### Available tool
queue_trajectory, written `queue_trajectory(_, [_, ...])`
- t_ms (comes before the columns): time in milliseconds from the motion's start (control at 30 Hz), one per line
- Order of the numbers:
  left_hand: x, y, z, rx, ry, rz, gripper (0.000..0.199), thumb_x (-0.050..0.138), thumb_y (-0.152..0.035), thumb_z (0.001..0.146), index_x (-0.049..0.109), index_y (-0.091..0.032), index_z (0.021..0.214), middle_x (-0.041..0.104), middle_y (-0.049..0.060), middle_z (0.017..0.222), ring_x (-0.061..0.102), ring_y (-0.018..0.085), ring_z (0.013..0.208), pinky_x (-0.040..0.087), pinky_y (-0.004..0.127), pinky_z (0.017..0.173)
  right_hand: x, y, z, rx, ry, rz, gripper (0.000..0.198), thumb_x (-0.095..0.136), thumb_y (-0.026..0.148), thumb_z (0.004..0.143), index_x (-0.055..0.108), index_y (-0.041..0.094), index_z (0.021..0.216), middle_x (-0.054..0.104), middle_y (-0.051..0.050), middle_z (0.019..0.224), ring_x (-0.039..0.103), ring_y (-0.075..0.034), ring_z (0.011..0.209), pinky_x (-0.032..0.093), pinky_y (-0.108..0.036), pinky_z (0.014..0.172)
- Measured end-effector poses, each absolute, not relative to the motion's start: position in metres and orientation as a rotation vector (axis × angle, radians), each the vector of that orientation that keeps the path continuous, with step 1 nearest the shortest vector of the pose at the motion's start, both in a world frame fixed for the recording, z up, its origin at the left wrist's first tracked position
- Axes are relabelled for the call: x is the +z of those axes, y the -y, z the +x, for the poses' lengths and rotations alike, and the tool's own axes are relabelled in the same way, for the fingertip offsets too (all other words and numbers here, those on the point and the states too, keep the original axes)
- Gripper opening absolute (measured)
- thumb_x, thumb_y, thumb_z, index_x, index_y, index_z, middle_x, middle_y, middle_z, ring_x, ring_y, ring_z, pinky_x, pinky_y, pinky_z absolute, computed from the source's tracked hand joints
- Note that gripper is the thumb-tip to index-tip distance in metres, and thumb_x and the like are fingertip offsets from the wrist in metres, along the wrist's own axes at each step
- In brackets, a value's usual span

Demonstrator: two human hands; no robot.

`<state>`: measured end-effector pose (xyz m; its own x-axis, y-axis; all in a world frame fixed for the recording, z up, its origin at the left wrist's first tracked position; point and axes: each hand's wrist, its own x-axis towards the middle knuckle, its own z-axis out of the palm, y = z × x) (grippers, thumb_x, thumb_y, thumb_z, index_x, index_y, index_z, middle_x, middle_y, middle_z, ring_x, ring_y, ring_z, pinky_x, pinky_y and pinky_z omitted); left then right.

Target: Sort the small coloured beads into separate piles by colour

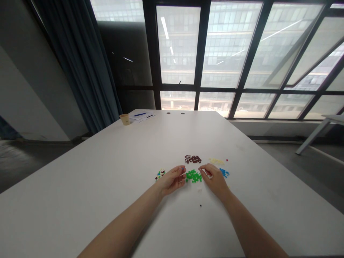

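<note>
My left hand (172,181) is turned partly palm up, with a small blue piece (182,168) pinched between thumb and forefinger. Across from it, my right hand (216,181) has thumb and forefinger together; what they hold is too small to make out. Between the hands lies a pile of small green pieces (193,176). Dark brown pieces (192,159) are heaped just beyond. Pale yellow pieces (216,161) and blue pieces (224,172) lie by my right hand. A mixed-colour pile (160,173) is partly hidden behind my left hand.
Single pieces lie apart on the white table (107,200): a red one (227,160), a black one (200,205) and pale ones (199,190). At the far left stand a tan cup (125,119) and papers (134,116) with a blue pen (140,114).
</note>
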<state>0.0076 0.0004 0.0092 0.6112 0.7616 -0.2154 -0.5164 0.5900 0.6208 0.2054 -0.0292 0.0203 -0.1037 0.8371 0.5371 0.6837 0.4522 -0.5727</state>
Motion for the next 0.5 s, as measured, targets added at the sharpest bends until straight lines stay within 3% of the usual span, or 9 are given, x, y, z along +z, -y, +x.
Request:
queue_trajectory(333, [0.012,0.003,0.011,0.644,-0.62,0.572,0.021,0.069,-0.02,0.064,0.06,-0.015,0.083,0.058,0.001,0.076,0.053,0.007,0.069,0.04,0.019,0.062,0.025,0.04,0.184,0.229,1.933,-1.087,0.017,0.05,0.018,0.077,0.06,0.02,0.09,0.052,-0.002,0.071,0.048,-0.014,0.073,0.038,-0.027,0.069])
queue_trajectory(500, [0.014,0.007,0.012,0.568,-0.617,0.642,0.022,0.071,-0.022,0.061,0.062,-0.014,0.079,0.056,-0.001,0.073,0.051,0.006,0.067,0.039,0.02,0.065,0.023,0.044,0.173,0.227,1.985,-1.057,0.015,0.051,0.016,0.076,0.06,0.02,0.086,0.053,-0.002,0.073,0.047,-0.015,0.075,0.039,-0.029,0.07])
